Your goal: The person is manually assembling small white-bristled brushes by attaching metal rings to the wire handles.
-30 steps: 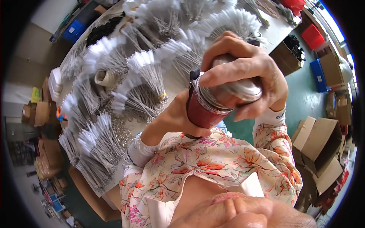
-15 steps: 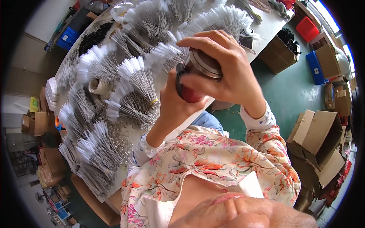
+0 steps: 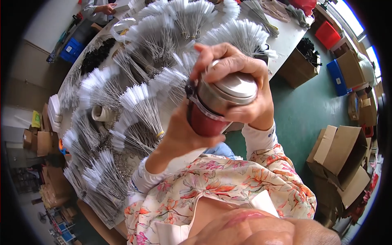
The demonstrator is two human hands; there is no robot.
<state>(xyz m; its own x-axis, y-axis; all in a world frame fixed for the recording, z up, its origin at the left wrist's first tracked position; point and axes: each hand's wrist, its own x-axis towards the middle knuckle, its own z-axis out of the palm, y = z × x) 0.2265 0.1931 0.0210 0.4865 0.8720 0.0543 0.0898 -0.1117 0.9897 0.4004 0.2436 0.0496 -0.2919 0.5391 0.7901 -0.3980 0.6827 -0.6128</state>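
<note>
Turned since half a second earlier, the red flask (image 3: 204,122) showed more of its rounded steel end (image 3: 240,85), tilted in front of the chest. Its red body sat gripped in the left hand (image 3: 179,134), while the right hand (image 3: 261,79) curled round the steel end. It looked rigid, probably weighty if full, and smooth steel might slip, so a whole palm round the body seemed surest.
</note>
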